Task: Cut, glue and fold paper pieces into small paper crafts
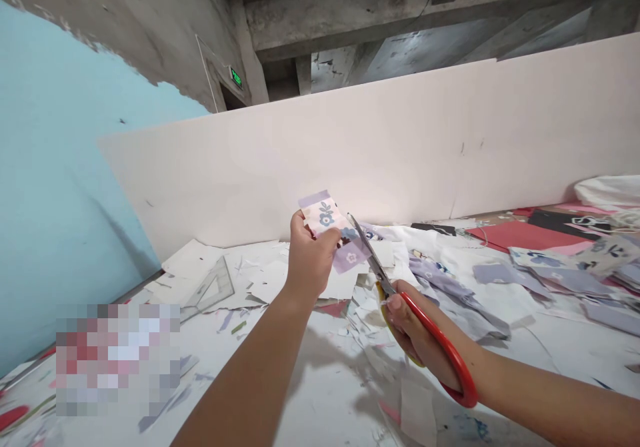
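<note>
My left hand pinches a small piece of floral fabric, holding it up over the table. The piece has pale cream and lilac parts with blue-grey flowers. In my right hand are scissors with a red handle loop and a yellow one. Their metal blades point up and to the left, right beside the fabric's right edge. From this angle I cannot tell whether the blades touch the cloth. My left fingertips behind the piece are partly hidden.
Scraps lie over the white table. A clear set square rests at left. Lilac floral cloth, red sheets and cut floral pieces lie at right. A pale partition stands behind; a blue wall is at left.
</note>
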The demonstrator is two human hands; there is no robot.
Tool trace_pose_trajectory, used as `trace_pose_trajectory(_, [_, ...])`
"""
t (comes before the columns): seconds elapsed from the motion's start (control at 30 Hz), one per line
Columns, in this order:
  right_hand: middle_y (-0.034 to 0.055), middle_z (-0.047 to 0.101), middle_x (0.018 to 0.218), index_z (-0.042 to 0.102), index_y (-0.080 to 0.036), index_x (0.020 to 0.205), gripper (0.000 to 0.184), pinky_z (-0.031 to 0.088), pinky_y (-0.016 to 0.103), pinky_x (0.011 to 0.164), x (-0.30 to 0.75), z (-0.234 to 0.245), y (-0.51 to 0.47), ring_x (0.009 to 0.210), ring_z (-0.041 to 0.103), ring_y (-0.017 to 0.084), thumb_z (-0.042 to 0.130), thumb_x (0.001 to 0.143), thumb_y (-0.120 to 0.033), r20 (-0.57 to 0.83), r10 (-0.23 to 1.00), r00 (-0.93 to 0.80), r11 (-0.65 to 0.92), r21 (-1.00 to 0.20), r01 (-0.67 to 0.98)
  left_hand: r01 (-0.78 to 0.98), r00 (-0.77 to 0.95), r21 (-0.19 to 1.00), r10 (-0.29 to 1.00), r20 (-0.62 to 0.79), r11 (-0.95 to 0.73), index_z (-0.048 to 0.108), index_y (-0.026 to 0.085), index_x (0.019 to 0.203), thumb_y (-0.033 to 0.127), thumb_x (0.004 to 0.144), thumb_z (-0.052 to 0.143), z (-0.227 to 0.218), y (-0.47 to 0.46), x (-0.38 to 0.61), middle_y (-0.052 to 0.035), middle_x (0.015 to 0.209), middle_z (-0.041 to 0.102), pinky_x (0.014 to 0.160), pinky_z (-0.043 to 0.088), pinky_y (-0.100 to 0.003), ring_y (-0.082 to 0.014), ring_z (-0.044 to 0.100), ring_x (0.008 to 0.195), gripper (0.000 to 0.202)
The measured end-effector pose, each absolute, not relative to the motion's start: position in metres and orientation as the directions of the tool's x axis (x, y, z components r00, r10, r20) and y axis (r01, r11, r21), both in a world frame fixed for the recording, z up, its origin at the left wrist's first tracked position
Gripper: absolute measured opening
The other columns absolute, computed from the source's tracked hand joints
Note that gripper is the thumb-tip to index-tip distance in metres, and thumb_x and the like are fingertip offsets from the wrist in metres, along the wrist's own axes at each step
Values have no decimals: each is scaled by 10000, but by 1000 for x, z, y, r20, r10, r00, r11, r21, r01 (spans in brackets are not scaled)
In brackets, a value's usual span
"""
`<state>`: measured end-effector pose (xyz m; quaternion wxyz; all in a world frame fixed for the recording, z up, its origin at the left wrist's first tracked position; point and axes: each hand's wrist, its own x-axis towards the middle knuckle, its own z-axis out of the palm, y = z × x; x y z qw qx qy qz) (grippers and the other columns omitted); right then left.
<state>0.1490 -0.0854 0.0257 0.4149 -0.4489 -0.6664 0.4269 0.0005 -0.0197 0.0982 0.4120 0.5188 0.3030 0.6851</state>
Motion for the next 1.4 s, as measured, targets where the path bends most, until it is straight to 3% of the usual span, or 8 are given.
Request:
trace_pose_trajectory(0.2, [-111, 290, 439, 209, -251, 668, 474, 216, 231, 378, 149, 29, -88, 376, 219, 81, 272, 794, -703, 158, 956, -247, 218, -946, 241, -283, -116, 843, 889, 443, -457, 435, 231, 944, 132, 585, 599, 101, -23, 3, 53, 663, 520, 514, 454, -239, -101, 522, 550, 407])
trace_pose_trajectory(0.47, [-115, 314, 345, 239, -252, 671, 486, 289, 250, 401, 149, 29, -86, 334, 274, 92, 255, 775, -726, 161, 961, -224, 234, -905, 354, -315, -95, 829, 885, 456, -462, 428, 225, 942, 114, 596, 597, 99, -23, 3, 48, 679, 516, 539, 454, -247, -102, 523, 577, 401])
trace_pose_trajectory(0.73, [-115, 317, 353, 253, -255, 665, 442, 313, 249, 403, 148, 31, -89, 330, 264, 92, 285, 815, -669, 182, 964, -193, 232, -933, 275, -339, -115, 819, 884, 453, -463, 429, 216, 932, 117, 572, 617, 105, -25, -3, 63, 648, 483, 535, 445, -245, -85, 487, 542, 418])
trace_pose_trajectory(0.87, [-113, 316, 431, 257, -255, 689, 409, 292, 229, 389, 142, 33, -91, 362, 302, 92, 337, 817, -635, 61, 970, -233, 132, -944, 303, -340, -183, 777, 848, 498, -530, 438, 217, 896, 124, 581, 612, 113, -22, -17, 69, 629, 474, 515, 428, -223, -78, 474, 531, 372])
trace_pose_trajectory(1.0, [-72, 444, 564, 342, -233, 703, 263, 320, 232, 479, 139, 22, -91, 497, 409, 104, 530, 784, -398, -22, 960, -279, 139, -828, 543, -365, -293, 683, 774, 561, -633, 464, 210, 893, 115, 587, 574, 120, -19, -29, 44, 702, 526, 552, 439, -223, -94, 527, 613, 339])
trace_pose_trajectory(1.13, [-17, 561, 648, 409, -231, 772, 135, 326, 261, 493, 140, 6, -93, 565, 493, 160, 529, 726, -272, -112, 957, -267, 140, -627, 766, -367, -275, 681, 773, 571, -634, 469, 214, 902, 107, 588, 577, 121, -21, -31, 41, 708, 538, 545, 451, -237, -106, 541, 612, 349])
trace_pose_trajectory(1.33, [94, 605, 863, 504, -199, 835, 117, 407, 353, 598, 135, 5, -99, 726, 570, 252, 477, 722, -207, 64, 919, -390, 382, -401, 833, -330, -115, 740, 803, 585, -586, 447, 220, 961, 86, 607, 575, 120, -27, -27, 43, 688, 564, 531, 457, -229, -95, 538, 567, 399])
trace_pose_trajectory(1.4, [112, 575, 964, 535, -195, 880, 163, 428, 395, 685, 135, 10, -102, 845, 555, 277, 475, 729, -191, 155, 883, -444, 467, -396, 790, -290, -47, 794, 837, 545, -534, 440, 216, 965, 91, 604, 572, 121, -27, -27, 31, 706, 575, 522, 457, -233, -109, 552, 579, 404])
